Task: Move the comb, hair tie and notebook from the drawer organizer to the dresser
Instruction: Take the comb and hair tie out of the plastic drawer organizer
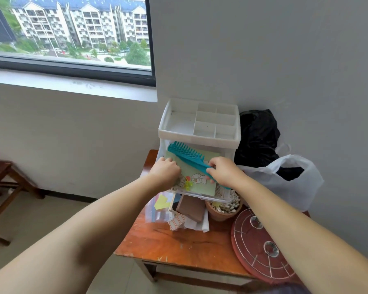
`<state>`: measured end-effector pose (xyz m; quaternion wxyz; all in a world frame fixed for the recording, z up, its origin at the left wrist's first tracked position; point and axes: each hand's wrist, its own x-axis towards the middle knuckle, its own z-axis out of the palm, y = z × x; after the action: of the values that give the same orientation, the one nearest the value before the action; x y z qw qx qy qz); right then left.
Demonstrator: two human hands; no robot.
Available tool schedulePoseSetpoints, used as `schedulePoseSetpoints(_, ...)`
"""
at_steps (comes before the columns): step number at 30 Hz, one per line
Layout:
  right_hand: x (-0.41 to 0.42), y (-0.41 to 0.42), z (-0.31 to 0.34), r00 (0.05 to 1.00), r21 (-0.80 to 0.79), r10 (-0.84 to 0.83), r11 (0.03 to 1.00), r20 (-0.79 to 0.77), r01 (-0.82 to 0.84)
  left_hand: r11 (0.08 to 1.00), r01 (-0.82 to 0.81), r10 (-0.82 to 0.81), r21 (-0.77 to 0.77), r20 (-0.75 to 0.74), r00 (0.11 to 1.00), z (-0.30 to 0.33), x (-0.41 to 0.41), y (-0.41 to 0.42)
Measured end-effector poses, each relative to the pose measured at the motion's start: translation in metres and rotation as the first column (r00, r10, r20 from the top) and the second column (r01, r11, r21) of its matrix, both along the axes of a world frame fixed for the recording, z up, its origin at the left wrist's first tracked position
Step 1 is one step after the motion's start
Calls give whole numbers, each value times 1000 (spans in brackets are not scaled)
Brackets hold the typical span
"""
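Teal comb (188, 157) lies diagonally over green notebook (197, 179) in the pulled-out drawer (208, 197) of the white drawer organizer (200, 122). Right hand (226, 171) grip clamped on the comb's handle end, teeth pointing up and away to the left. Left hand (165, 170) rests on the notebook's left edge, fingers curled; can't tell if that grip holds anything. Yellow hair tie (188, 185) sits on the notebook near its front, between the hands. Organizer stands at the back of the wooden desk (179, 245).
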<state>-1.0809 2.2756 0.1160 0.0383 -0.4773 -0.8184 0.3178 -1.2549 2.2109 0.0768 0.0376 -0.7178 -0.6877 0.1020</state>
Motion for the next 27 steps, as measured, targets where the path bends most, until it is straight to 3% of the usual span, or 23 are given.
schedulePoseSetpoints(4, 3, -4, 4, 1000, 3, -14, 1000, -3, 14, 997, -59, 52, 39, 161, 986, 6, -5, -3)
schedulePoseSetpoints(6, 4, -7, 6, 1000, 13, -14, 1000, 4, 14, 991, -128, 108, 29, 376, 920, 11, -7, -7)
schedulePoseSetpoints(9, 3, -14, 13, 1000, 14, -17, 1000, 13, 16, 972, -234, 178, -8, 675, 717, 25, -10, -16)
schedulePoseSetpoints(12, -1, -27, 19, 999, 15, -3, 1000, 38, 2, 937, -348, 212, -27, 836, 506, 40, -19, -35)
schedulePoseSetpoints(14, -6, -37, 24, 999, 31, 8, 999, 41, -9, 913, -400, 218, -85, 929, 299, 48, -30, -53)
schedulePoseSetpoints(16, -18, -54, 30, 1000, 45, 28, 999, 10, -29, 895, -433, 175, -106, 977, 124, 56, -45, -81)
schedulePoseSetpoints(18, -35, -71, 35, 998, 61, 50, 997, -43, -47, 870, -481, 145, -113, 989, 30, 63, -61, -111)
schedulePoseSetpoints(22, -94, -122, 33, 983, 70, 151, 987, -109, -143, 789, -591, 150, -167, 986, -78, 65, -106, -197)
schedulePoseSetpoints(27, -206, -233, 8, 895, 48, 442, 897, -52, -440, 565, -784, 225, -255, 963, -151, 43, -172, -354)
